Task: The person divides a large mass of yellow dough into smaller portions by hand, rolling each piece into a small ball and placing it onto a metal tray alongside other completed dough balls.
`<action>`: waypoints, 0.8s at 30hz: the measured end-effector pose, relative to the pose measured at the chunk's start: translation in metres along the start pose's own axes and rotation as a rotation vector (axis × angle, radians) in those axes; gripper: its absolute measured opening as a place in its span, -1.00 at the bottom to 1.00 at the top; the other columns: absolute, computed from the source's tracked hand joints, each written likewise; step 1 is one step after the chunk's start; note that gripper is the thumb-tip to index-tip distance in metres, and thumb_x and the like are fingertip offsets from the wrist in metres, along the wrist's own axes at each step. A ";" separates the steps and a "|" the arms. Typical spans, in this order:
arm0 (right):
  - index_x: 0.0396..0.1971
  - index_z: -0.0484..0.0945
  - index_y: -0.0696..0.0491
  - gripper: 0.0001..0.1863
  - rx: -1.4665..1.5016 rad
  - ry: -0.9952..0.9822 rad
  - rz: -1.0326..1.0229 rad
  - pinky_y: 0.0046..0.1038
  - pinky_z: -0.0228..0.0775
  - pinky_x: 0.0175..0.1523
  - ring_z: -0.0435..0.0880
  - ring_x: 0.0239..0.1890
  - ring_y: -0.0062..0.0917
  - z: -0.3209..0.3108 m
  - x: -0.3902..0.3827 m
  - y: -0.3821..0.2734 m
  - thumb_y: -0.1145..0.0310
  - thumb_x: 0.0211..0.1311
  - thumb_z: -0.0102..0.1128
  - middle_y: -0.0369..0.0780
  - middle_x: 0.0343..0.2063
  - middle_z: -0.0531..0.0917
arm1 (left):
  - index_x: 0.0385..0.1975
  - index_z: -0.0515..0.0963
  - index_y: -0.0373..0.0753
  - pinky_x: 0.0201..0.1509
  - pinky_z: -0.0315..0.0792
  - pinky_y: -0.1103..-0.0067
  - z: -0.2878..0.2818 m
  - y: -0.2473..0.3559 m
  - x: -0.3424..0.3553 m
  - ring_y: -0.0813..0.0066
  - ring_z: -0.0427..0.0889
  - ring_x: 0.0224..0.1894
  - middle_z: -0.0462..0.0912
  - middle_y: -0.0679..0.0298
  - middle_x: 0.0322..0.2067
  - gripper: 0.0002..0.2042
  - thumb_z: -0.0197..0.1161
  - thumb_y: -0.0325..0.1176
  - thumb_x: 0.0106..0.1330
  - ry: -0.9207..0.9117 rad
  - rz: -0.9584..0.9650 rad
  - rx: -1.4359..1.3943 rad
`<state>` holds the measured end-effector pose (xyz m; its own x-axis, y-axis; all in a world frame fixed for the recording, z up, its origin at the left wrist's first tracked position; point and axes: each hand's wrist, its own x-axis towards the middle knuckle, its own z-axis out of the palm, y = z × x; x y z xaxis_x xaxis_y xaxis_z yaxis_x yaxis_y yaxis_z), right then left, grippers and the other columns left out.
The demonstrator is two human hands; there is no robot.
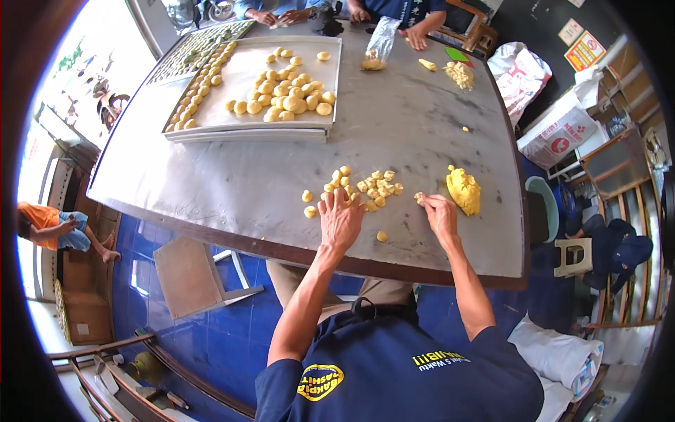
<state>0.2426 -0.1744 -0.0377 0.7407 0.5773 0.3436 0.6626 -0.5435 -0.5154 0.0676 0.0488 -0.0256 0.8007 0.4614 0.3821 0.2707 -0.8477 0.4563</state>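
My left hand (340, 224) rests palm down on the metal table, its fingers spread and reaching to a cluster of small round dough balls (336, 180); what may lie under the palm is hidden. Just right of that cluster is a loose group of rougher dough pieces (378, 187). Between the fingertips of my right hand (441, 214) is pinched a small dough piece (420, 198). Close beside that hand sits a big yellow lump of dough (463, 191). One single dough ball (382, 236) lies between my two hands, nearer the table's front edge.
Larger filled balls sit on a metal tray (246, 131) at the far left of the table (232, 184). Across the table two people work with their hands, near a clear plastic bag (382, 42). A heap of pale crumbly pieces (460, 74) lies far right. White sacks (555, 133) stand beyond.
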 end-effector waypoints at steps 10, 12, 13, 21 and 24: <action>-0.19 0.74 0.20 -0.82 0.154 -0.084 0.040 -0.35 0.57 -0.21 0.75 -0.35 -0.28 0.001 0.014 -0.048 0.55 0.24 0.27 -0.04 -0.31 0.75 | -0.28 0.60 -0.16 0.13 0.30 0.25 0.014 -0.009 -0.027 0.20 0.41 0.10 0.57 0.30 -0.04 -0.84 0.36 -0.35 0.16 0.004 0.159 -0.162; -0.19 0.73 0.21 -0.83 0.454 -0.142 0.166 -0.42 0.59 -0.17 0.79 -0.31 -0.41 0.023 0.018 -0.063 0.50 0.24 0.32 -0.05 -0.29 0.77 | -0.20 0.58 -0.16 0.14 0.30 0.28 0.018 -0.006 -0.034 0.22 0.46 0.11 0.64 0.29 -0.13 -0.75 0.44 -0.41 0.12 -0.028 0.116 -0.158; -0.20 0.71 0.22 -0.83 0.469 -0.171 0.206 -0.46 0.59 -0.14 0.80 -0.28 -0.48 0.034 0.020 -0.069 0.49 0.25 0.34 -0.07 -0.30 0.78 | -0.16 0.56 -0.19 0.15 0.35 0.29 0.014 -0.002 -0.034 0.19 0.51 0.06 0.65 0.24 -0.18 -0.74 0.42 -0.44 0.16 0.011 0.094 -0.174; -0.28 0.71 0.21 -0.88 0.110 -0.087 -0.221 -0.19 0.54 -0.10 0.67 -0.22 -0.08 0.044 0.026 -0.077 0.59 0.23 0.22 0.01 -0.32 0.66 | -0.11 0.73 -0.21 -0.04 0.59 0.42 -0.024 -0.010 -0.050 0.25 0.66 -0.09 0.62 0.13 -0.12 -0.78 0.35 -0.57 0.26 0.180 -0.246 -0.593; -0.28 0.70 0.21 -0.86 0.106 -0.101 -0.154 -0.19 0.54 -0.10 0.67 -0.23 -0.09 0.046 0.038 -0.080 0.62 0.21 0.19 0.02 -0.29 0.65 | -0.12 0.73 -0.22 -0.19 0.59 0.52 -0.035 -0.027 -0.058 0.36 0.71 -0.32 0.72 0.15 -0.25 -0.82 0.31 -0.52 0.33 0.132 -0.400 -0.652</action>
<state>0.2130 -0.0808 -0.0192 0.6131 0.7095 0.3474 0.7479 -0.3797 -0.5444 -0.0049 0.0543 -0.0319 0.6268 0.7620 0.1627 0.1239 -0.3036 0.9447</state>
